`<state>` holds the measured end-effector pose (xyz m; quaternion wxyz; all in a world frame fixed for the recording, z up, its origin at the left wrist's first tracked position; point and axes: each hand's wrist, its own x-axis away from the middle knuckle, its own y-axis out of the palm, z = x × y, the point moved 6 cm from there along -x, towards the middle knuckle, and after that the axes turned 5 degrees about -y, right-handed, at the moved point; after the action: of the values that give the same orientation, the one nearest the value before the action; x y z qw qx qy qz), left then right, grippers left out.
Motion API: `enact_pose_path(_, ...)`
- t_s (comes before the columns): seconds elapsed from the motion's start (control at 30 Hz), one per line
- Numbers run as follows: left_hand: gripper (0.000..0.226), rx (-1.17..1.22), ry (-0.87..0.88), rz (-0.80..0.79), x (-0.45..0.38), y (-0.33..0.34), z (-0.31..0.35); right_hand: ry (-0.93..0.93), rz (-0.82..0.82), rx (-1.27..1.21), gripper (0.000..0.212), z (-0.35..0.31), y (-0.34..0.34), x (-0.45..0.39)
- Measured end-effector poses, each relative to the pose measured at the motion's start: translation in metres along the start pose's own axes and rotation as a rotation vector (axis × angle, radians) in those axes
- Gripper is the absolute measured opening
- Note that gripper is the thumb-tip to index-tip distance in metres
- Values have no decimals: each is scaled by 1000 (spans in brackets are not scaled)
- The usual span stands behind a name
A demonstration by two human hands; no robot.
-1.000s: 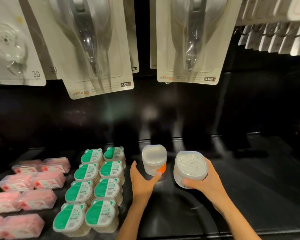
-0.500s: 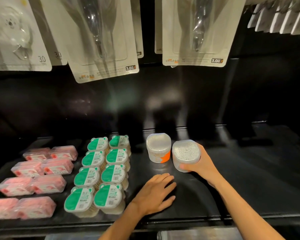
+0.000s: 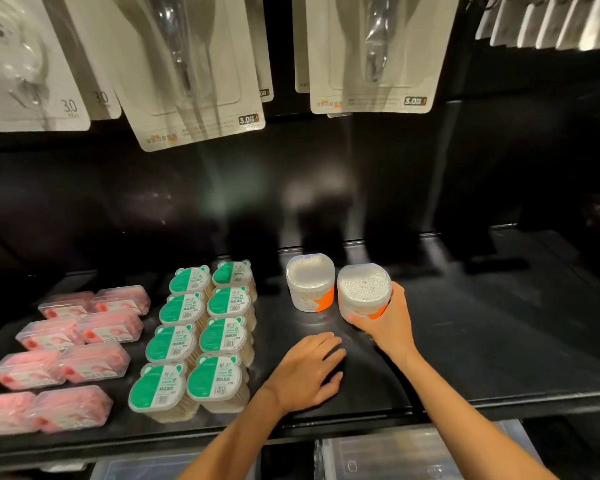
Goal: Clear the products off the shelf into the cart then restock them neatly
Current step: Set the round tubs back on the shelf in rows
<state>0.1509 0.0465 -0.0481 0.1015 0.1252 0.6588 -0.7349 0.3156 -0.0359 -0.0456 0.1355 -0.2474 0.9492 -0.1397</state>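
Observation:
Two clear tubs of cotton swabs with orange labels stand side by side on the black shelf [image 3: 482, 348]. The left tub [image 3: 310, 284] stands free. My right hand [image 3: 388, 323] grips the right tub [image 3: 362, 292] from its near side, fingers curled round its base. My left hand [image 3: 309, 370] lies flat, palm down, on the shelf in front of the left tub, holding nothing. To the left stand two rows of green-lidded swab boxes [image 3: 201, 337].
Pink flat packs [image 3: 70, 351] fill the shelf's left end in two rows. Carded tools [image 3: 194, 71] hang above on pegs, their lower edges well above the tubs. The shelf's right half is bare. Clear bins [image 3: 388, 455] sit below the front edge.
My left hand let go of the left tub and dropped flat onto the shelf. My right hand set its tub down beside the left one, further back.

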Motion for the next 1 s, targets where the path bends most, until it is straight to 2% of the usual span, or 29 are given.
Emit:
enact_pose_path(0.1, 35, 30, 4, 8, -1, 0, -1, 60, 42, 4, 83, 1, 3, -1)
enact_pose_path(0.37, 36, 47, -3, 14, 0, 1, -2, -25, 113, 120, 72, -8, 4, -2)
enact_pose_path(0.57, 36, 57, -18, -1, -1, 0, -3, -19, 109, 197, 71, -6, 7, -6)
enact_pose_path(0.77, 35, 68, 15, -11, -1, -1, -2, 39, 17, 63, 74, -12, -5, 4)
enact_pose_path(0.83, 39, 14, 30, -70, -4, -1, -1, 31, 11, 163, 67, -11, -18, 20)
enact_pose_path(0.93, 48, -41, -15, -198, -13, -6, 0, -73, -4, 394, 45, -16, -47, 53)
enact_pose_path(1.0, 51, -45, 18, -186, -21, -12, 7, -140, -21, 527, 37, -21, -68, 81)
